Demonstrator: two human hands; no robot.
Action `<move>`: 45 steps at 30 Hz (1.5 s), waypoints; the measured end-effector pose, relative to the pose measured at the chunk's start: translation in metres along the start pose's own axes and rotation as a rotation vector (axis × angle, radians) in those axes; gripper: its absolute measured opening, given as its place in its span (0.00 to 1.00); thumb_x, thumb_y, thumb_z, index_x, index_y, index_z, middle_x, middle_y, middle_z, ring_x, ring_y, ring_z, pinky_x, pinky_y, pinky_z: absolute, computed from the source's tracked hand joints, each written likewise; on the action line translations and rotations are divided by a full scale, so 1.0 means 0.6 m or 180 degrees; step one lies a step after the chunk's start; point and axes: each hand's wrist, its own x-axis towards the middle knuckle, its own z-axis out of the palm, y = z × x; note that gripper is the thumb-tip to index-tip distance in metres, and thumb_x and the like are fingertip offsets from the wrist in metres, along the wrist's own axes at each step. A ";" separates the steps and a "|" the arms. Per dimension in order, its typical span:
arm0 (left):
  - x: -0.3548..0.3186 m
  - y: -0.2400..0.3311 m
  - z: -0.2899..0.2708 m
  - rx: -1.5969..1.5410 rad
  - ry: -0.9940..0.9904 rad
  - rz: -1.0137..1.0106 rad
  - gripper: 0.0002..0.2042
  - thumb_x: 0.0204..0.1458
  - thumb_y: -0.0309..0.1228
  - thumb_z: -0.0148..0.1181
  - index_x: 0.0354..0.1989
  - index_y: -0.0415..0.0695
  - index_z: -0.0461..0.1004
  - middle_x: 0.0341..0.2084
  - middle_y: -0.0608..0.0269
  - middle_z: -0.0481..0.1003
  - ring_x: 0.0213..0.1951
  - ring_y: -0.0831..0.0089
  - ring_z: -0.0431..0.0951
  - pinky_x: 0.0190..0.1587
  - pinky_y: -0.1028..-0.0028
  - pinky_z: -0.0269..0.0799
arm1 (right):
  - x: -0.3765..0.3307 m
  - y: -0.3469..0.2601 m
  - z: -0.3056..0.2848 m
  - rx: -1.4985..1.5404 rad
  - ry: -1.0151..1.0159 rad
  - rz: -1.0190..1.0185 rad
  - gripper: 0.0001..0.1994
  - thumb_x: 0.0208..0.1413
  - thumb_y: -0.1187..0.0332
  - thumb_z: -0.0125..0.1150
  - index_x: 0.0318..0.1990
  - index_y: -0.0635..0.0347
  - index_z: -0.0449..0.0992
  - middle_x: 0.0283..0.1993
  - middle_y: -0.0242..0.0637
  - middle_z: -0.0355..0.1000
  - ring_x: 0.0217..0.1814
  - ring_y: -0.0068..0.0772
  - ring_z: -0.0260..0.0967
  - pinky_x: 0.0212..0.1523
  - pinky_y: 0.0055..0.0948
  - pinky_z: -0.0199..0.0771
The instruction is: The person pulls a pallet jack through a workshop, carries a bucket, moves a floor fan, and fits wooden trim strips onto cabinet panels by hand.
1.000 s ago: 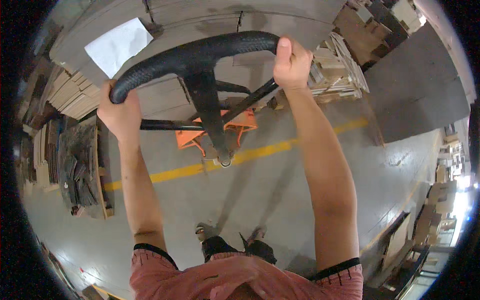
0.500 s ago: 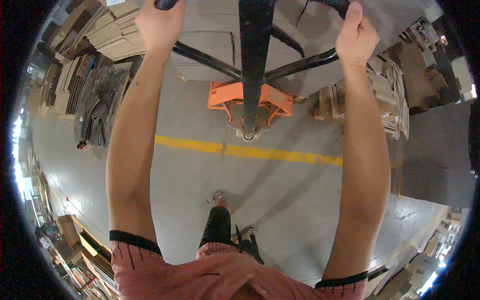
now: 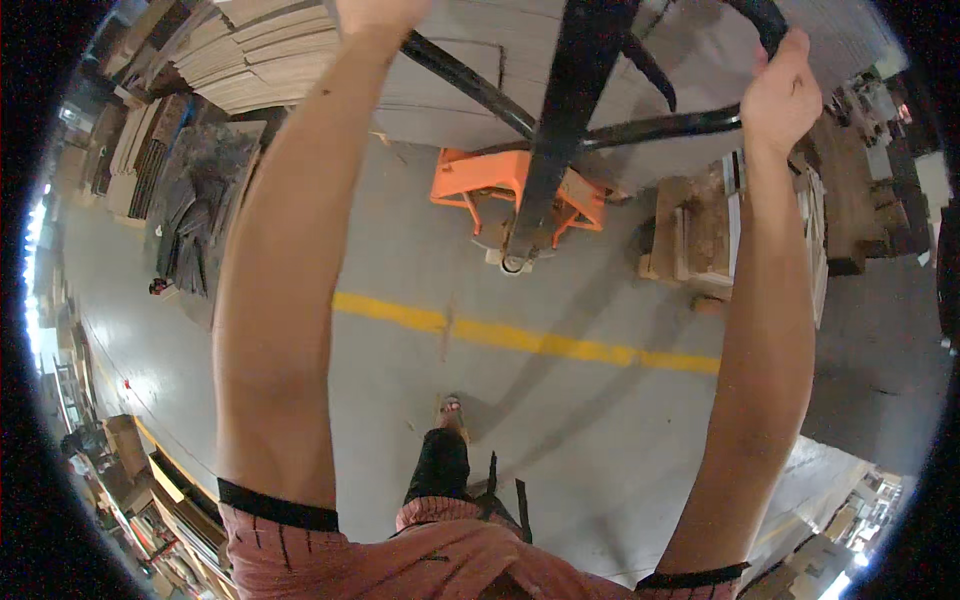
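Both my arms reach forward to the black handle (image 3: 583,90) of a pallet jack with an orange base (image 3: 480,178). My right hand (image 3: 785,100) is closed round the right side of the handle's loop. At the top edge, my left hand (image 3: 383,14) is closed at the loop's left side, its fingers cut off by the picture's rim. The handle's shaft slants down to the small wheel area (image 3: 512,262) below the orange base. Behind the shaft lies a large grey, flat-topped load or sheet stack (image 3: 450,110), partly hidden.
A yellow floor line (image 3: 520,336) crosses in front of my feet. Flat cardboard stacks (image 3: 265,55) and a dark plastic-wrapped pile (image 3: 195,200) stand on the left. More stacked boards on a pallet (image 3: 690,225) are at the right, beside a dark grey surface (image 3: 870,350).
The handle has swung to the right and now slants, with both hands moving rightward along with it. The orange base has turned a little. One foot has stepped forward.
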 end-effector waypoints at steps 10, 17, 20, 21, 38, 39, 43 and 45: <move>0.111 -0.119 0.191 0.0299 -0.0542 -0.0226 0.13 0.43 0.30 0.63 0.37 0.37 0.73 0.27 0.38 0.75 0.38 0.51 0.80 0.37 0.61 0.72 | 0.068 0.088 0.147 0.0206 -0.0030 0.0310 0.30 0.60 0.46 0.49 0.26 0.70 0.75 0.20 0.44 0.71 0.23 0.30 0.62 0.29 0.32 0.63; 0.172 -0.149 0.320 0.0642 -0.0307 -0.0129 0.17 0.41 0.41 0.65 0.34 0.42 0.75 0.25 0.50 0.77 0.31 0.52 0.78 0.40 0.62 0.72 | 0.158 0.149 0.225 0.0099 0.0222 -0.0039 0.27 0.60 0.47 0.50 0.25 0.66 0.76 0.18 0.48 0.68 0.20 0.36 0.63 0.25 0.38 0.64; 0.209 -0.181 0.362 0.0564 -0.0305 -0.0144 0.15 0.40 0.37 0.65 0.35 0.42 0.75 0.27 0.49 0.77 0.31 0.52 0.78 0.38 0.64 0.72 | 0.193 0.176 0.269 0.0021 0.0004 -0.0194 0.24 0.59 0.49 0.52 0.24 0.62 0.76 0.19 0.49 0.69 0.19 0.47 0.65 0.24 0.41 0.66; 0.208 -0.179 0.374 0.0603 -0.0248 -0.0344 0.19 0.38 0.37 0.64 0.39 0.42 0.74 0.29 0.46 0.78 0.36 0.49 0.78 0.41 0.60 0.72 | 0.201 0.195 0.282 -0.0011 -0.0032 -0.0320 0.23 0.59 0.50 0.53 0.24 0.62 0.75 0.20 0.49 0.70 0.19 0.50 0.66 0.25 0.42 0.67; 0.345 -0.265 0.628 0.0522 -0.0131 -0.0293 0.14 0.42 0.40 0.64 0.30 0.41 0.73 0.20 0.54 0.76 0.27 0.55 0.78 0.34 0.65 0.71 | 0.393 0.315 0.493 0.0345 -0.0278 -0.0097 0.23 0.57 0.50 0.55 0.26 0.65 0.76 0.20 0.54 0.69 0.21 0.51 0.68 0.25 0.41 0.66; 0.353 -0.268 0.643 0.0489 -0.0124 -0.0334 0.14 0.43 0.39 0.64 0.31 0.41 0.73 0.20 0.54 0.76 0.27 0.56 0.78 0.34 0.65 0.71 | 0.403 0.325 0.506 0.0338 -0.0272 -0.0141 0.23 0.57 0.50 0.55 0.26 0.65 0.76 0.20 0.54 0.69 0.21 0.51 0.68 0.25 0.41 0.66; 0.367 -0.265 0.690 0.0497 -0.0216 -0.0581 0.14 0.42 0.37 0.64 0.32 0.41 0.74 0.20 0.54 0.76 0.26 0.56 0.77 0.34 0.65 0.71 | 0.441 0.377 0.553 0.0207 -0.0172 -0.0391 0.23 0.60 0.53 0.52 0.24 0.68 0.74 0.17 0.42 0.65 0.20 0.35 0.64 0.24 0.35 0.64; 0.372 -0.257 0.708 0.0357 -0.0296 -0.0806 0.13 0.42 0.37 0.65 0.32 0.41 0.74 0.20 0.54 0.75 0.26 0.56 0.77 0.34 0.65 0.71 | 0.463 0.408 0.571 0.0230 -0.0142 -0.0529 0.23 0.63 0.56 0.50 0.24 0.70 0.73 0.15 0.32 0.63 0.21 0.22 0.62 0.24 0.27 0.64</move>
